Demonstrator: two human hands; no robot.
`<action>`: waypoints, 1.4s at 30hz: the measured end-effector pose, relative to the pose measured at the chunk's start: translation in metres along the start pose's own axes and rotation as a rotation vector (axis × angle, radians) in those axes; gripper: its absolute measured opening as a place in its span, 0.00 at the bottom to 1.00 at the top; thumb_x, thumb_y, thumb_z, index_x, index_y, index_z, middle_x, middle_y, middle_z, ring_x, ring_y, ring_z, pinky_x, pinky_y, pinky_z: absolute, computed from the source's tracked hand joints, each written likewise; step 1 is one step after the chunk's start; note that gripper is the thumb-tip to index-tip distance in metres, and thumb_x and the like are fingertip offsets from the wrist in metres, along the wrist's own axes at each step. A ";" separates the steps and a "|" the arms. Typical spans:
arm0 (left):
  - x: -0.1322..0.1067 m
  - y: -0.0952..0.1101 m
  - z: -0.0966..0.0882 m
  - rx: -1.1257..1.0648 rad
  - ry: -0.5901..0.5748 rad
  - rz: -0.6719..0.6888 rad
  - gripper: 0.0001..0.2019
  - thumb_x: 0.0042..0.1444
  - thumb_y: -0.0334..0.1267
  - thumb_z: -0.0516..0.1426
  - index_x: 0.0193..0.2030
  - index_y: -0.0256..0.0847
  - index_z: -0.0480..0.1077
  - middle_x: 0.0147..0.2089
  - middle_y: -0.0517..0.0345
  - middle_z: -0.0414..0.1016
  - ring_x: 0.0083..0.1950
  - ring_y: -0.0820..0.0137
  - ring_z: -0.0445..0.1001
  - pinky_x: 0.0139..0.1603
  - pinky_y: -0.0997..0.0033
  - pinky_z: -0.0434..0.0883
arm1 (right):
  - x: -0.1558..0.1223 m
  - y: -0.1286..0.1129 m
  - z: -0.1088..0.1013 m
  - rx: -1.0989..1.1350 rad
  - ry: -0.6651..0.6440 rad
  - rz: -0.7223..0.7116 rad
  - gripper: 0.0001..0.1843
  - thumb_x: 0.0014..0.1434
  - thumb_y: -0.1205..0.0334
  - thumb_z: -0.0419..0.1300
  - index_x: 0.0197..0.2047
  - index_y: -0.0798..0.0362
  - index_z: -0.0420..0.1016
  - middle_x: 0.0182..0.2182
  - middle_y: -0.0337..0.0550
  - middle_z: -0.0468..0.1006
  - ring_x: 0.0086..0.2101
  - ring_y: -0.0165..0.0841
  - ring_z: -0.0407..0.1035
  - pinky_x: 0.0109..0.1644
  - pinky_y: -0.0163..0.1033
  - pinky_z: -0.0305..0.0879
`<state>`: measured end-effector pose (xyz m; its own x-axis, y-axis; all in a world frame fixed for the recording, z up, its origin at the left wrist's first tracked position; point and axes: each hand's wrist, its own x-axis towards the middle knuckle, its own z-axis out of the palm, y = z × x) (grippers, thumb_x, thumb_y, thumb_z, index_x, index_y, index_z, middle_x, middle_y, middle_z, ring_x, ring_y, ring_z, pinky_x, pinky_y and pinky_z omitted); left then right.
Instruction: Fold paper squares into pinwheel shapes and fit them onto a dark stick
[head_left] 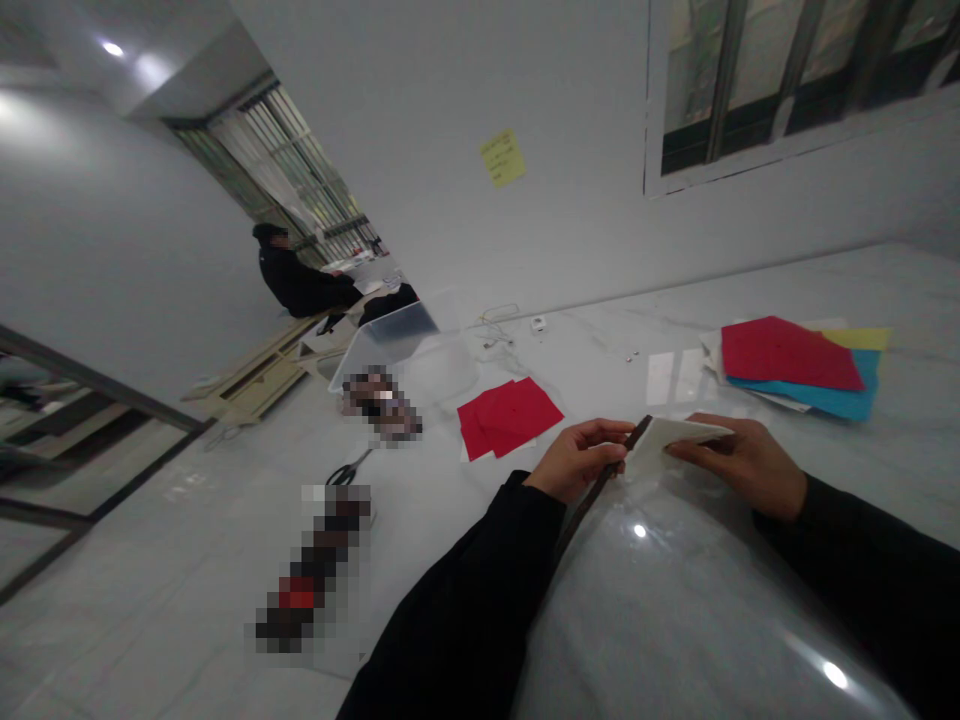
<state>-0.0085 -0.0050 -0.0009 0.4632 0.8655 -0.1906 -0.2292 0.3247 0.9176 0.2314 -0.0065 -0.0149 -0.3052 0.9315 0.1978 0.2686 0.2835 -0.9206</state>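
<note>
My left hand [581,458] pinches a long dark brown strip [594,497] between thumb and fingers. The strip's top end lies along the left edge of a folded white sheet [651,440], and its tail hangs down past my left sleeve. My right hand [742,462] grips the sheet from the right, thumb below and fingers above. Whether the sheet is paper or felt I cannot tell. Left of my hands, red sheets [510,415] lie overlapping on the glossy marbled surface.
A stack of red, blue, yellow and white sheets [791,355] lies at the right. Scissors [349,470] and two blurred items are on the left, near a clear plastic bin [386,345]. A white plug [538,324] and cable sit by the wall. A person [300,275] sits farther back.
</note>
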 end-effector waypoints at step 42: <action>0.000 0.012 0.001 0.186 -0.052 -0.049 0.20 0.44 0.38 0.70 0.46 0.37 0.79 0.40 0.55 0.76 0.33 0.75 0.70 0.39 0.71 0.66 | 0.007 -0.007 -0.007 -0.328 0.137 -0.498 0.06 0.63 0.59 0.62 0.40 0.46 0.82 0.37 0.40 0.84 0.41 0.39 0.71 0.49 0.47 0.68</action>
<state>-0.0103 -0.0017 0.0109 0.5143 0.8281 -0.2229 -0.0455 0.2860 0.9572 0.2336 0.0000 -0.0046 -0.3521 0.6834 0.6395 0.3974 0.7278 -0.5590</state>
